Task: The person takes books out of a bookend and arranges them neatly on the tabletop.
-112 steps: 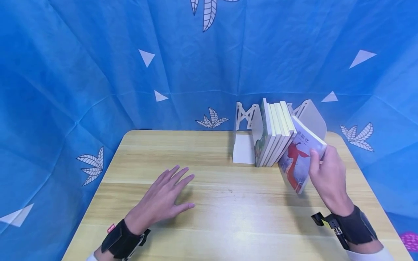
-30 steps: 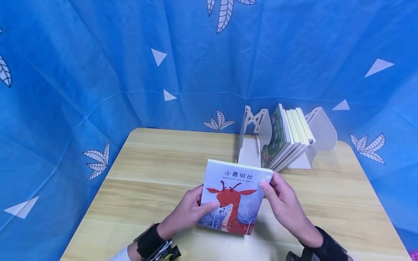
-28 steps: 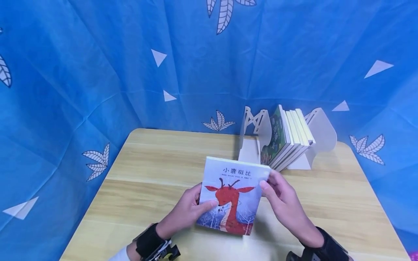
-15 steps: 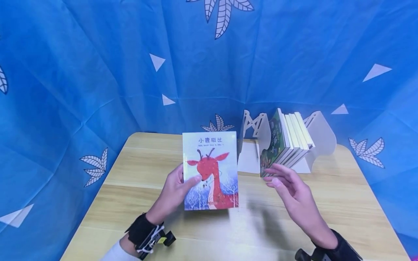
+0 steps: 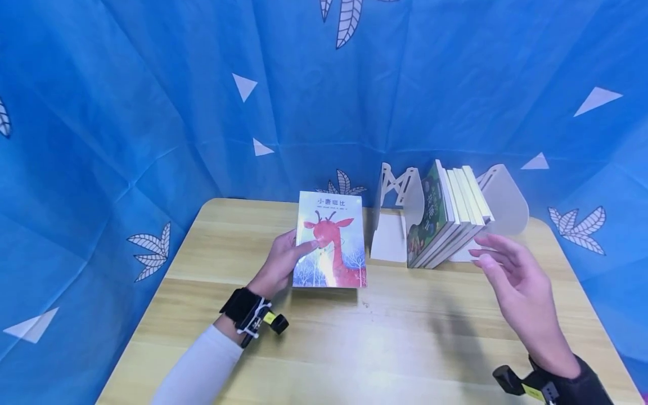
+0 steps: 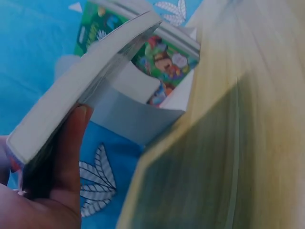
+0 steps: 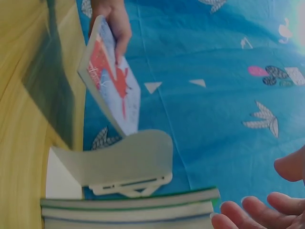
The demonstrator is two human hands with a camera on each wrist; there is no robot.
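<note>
My left hand grips a picture book by its left edge, thumb on the front cover and fingers behind it. A red deer on a pale blue ground fills that cover. In the left wrist view the book's page edge slants up over the table, above its dark shadow. To the right, my right hand hovers with nothing in it, fingers loosely bent, close in front of several books. Those lean rightward in a white bookend rack, the green-covered one leftmost.
A pale wooden table lies under both hands. Blue patterned cloth hangs behind it and along both sides. The rack's left bay holds no book, and its right end plate stands apart from the leaning books.
The deer book came out of the rack in my right hand and passed to my left. My right hand let go and moved right; my left took the book left and farther back.
</note>
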